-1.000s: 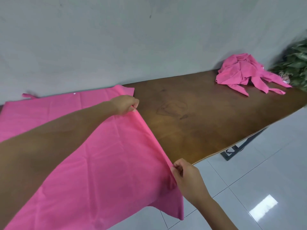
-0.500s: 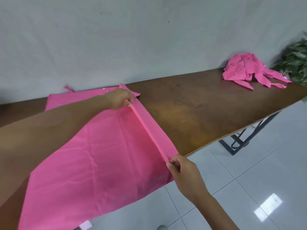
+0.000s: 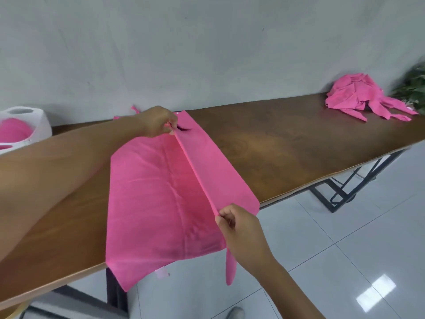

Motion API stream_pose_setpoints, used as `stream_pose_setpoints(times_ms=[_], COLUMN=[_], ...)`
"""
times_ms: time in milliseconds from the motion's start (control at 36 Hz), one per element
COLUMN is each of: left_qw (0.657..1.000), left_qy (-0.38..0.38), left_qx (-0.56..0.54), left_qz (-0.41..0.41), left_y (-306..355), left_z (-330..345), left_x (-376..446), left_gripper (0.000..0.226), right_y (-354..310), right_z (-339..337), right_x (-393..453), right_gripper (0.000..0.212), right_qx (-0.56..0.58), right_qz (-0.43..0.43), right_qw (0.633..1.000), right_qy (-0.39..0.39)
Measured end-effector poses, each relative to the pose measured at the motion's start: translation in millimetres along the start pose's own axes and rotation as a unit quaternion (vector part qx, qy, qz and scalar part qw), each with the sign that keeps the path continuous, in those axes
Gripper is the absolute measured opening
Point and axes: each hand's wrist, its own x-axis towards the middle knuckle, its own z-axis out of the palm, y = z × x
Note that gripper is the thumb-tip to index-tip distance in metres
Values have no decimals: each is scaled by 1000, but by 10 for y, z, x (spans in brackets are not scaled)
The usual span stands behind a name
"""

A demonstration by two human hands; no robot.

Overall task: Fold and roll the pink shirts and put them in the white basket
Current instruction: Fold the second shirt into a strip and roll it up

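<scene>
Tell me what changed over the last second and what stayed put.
Both hands, left hand and right hand, carried the right edge of the pink shirt leftward over itself, so a fold now stands as a ridge. Both still pinch that edge. The pile of pink shirts stayed put on the table.

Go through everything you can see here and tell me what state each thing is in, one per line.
Pink shirt: spread on table, right edge lifted into a fold.
Left hand: pinching the fold's far end.
Right hand: pinching the fold's near end.
Shirt pile: crumpled, unfolded.
White basket: holds something pink.
Table: shirts and basket on it.
</scene>
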Motion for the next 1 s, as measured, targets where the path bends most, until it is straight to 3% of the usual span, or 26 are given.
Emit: stream_pose_setpoints(times_ms=[472,694,833,1000], left_qw=[998,993,991,989], left_qy=[-19,-6,-15,-2], left_qx=[25,24,25,2], left_qz=[-51,-115,-129,-150], left_y=[-556,-848,-906,-788], left_z=[-500,-272,-96,82], left_x=[-872,-1321,-1600,-1914], left_gripper=[12,16,12,17], right_y=[-746,-889,-904,-808], right_z=[792,1302,1512,1598], right_x=[-132,-147,-135,-78], right_gripper=[10,6,19,22], right_qx=[28,31,34,6], right_qz=[-96,-80,-73,-77], right_qw=[993,988,977,975], right_qy=[-61,-125,-200,-210])
